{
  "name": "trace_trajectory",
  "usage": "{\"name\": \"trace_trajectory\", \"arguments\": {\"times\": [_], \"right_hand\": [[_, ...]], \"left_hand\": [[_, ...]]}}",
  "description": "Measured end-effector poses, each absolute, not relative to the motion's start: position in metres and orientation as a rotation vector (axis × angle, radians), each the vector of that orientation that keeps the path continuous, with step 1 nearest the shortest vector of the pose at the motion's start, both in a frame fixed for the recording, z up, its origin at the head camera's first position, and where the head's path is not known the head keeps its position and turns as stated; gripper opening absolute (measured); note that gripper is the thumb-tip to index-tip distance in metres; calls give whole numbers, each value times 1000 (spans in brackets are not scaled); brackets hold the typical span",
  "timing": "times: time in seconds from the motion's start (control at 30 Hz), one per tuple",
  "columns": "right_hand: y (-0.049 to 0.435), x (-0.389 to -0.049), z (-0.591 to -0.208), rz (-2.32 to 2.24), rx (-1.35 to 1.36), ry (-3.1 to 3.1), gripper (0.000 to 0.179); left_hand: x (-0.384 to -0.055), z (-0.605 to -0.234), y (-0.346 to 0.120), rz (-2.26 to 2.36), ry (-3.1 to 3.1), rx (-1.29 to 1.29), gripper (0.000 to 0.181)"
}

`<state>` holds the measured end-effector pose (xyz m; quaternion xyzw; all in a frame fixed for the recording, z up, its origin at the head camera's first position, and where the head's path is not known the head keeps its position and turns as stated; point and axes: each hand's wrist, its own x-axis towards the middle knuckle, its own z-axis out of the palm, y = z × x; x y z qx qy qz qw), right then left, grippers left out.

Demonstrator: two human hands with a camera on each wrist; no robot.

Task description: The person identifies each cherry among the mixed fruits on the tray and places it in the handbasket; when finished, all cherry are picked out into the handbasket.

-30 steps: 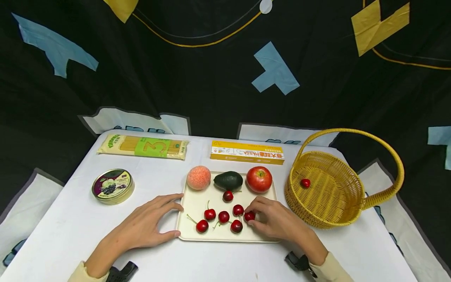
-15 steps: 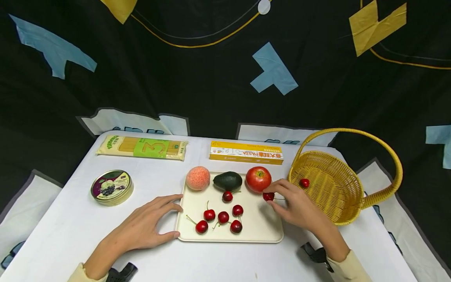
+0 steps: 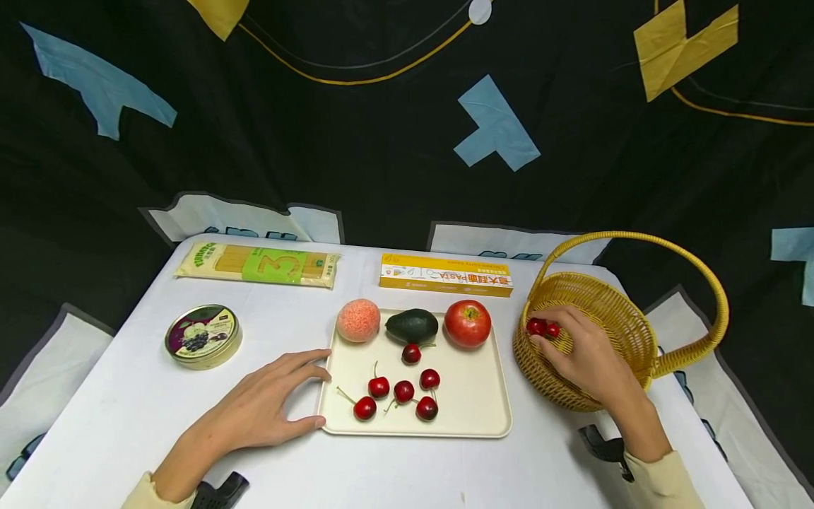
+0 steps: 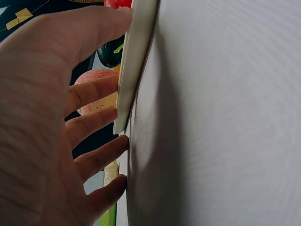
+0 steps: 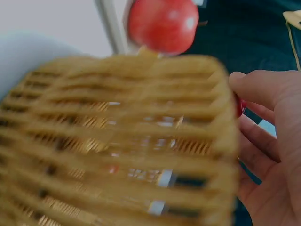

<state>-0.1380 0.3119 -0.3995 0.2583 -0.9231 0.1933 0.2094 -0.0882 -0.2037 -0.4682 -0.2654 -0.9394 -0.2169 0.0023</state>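
Note:
My right hand (image 3: 586,357) reaches over the yellow wicker basket (image 3: 636,353) and pinches a dark red cherry (image 3: 536,326) between thumb and fingers. Just beside it, another cherry (image 3: 553,330) shows in the basket. In the right wrist view the basket's blurred wall (image 5: 117,132) hides most of the held cherry (image 5: 241,107). My left hand (image 3: 261,403) rests at the left edge of the cream tray (image 3: 473,403), fingers spread, thumb and fingertips at its rim. On the tray lie several stemmed cherries (image 3: 403,392), a pink textured ball-shaped fruit (image 3: 359,321), a dark green avocado (image 3: 412,326) and a red apple (image 3: 467,324).
Behind the tray lies a yellow pasta box (image 3: 446,275). A noodle packet (image 3: 259,265) is at the back left, with a round tin (image 3: 203,336) in front of it. The basket's tall handle (image 3: 715,297) arches at the right.
My right hand has lifted a cherry from the tray's right side and carried it right, past the apple, to over the basket. The left hand has stayed at the tray.

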Motion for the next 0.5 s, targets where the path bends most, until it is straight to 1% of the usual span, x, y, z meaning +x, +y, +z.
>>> {"name": "trace_trajectory", "arguments": {"times": [0.5], "right_hand": [[343,-153,-421,457,645,-2656,37]], "left_hand": [[-88,-466,-204,-694,-2973,-826,50]]}}
